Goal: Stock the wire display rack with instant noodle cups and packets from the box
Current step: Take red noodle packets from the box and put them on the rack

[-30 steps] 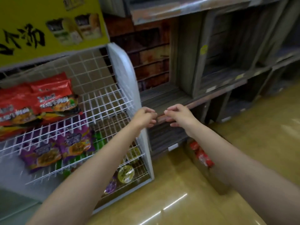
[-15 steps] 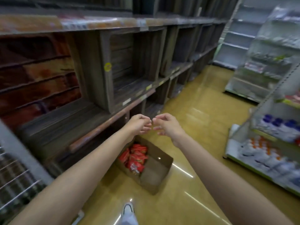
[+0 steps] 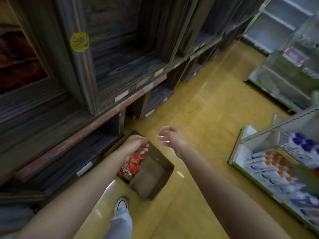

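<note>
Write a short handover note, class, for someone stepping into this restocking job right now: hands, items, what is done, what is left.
Left hand: empty, fingers loosely curled, above the box.
Right hand: empty, fingers relaxed, above the floor.
Cardboard box: open on the floor beside the wooden shelves; red noodle packets lie at its left side.
Wire rack: out of view.
Done: cannot tell from here.
Left: grab packets and carry them to the rack.

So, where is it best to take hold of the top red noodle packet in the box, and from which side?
Probably by its upper edge, from above: the red packets stand packed against the box's left wall, under the left hand, with bare floor on their right.
</note>
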`<action>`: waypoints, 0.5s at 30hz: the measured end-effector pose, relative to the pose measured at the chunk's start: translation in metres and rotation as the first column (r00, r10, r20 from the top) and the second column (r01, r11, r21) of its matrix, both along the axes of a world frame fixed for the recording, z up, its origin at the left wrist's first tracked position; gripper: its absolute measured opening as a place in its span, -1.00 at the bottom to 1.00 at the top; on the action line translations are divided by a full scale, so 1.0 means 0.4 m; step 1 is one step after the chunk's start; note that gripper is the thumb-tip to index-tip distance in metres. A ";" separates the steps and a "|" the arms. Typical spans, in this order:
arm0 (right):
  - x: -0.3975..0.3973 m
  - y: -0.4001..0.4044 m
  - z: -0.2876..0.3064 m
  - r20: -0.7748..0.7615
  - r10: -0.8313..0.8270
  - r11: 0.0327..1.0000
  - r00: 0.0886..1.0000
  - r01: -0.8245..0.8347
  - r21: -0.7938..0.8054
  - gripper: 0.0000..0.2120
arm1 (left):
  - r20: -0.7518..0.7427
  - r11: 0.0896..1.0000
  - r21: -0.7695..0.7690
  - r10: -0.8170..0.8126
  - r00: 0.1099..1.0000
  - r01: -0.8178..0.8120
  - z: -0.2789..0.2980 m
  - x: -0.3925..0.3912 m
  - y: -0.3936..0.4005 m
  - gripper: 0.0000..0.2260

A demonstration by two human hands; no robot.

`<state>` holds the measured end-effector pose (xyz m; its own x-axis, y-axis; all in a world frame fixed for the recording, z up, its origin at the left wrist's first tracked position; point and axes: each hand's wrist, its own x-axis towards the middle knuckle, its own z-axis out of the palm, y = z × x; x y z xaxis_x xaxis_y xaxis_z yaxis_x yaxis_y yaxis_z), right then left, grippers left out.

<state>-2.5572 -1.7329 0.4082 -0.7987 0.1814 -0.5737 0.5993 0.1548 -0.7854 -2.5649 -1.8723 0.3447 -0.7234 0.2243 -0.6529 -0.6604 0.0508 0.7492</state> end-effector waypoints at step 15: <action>-0.096 0.142 -0.365 0.281 0.116 0.984 0.953 -0.073 -0.160 -0.89 | 0.343 0.956 -0.146 0.291 0.893 -0.256 -0.331 -0.030 0.087 -0.89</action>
<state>-2.5956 -1.6761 0.2622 -0.6047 0.0103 -0.7964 0.7915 0.1184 -0.5995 -2.5770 -1.8373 0.2124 -0.4619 -0.0241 -0.8866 -0.8800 -0.1118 0.4616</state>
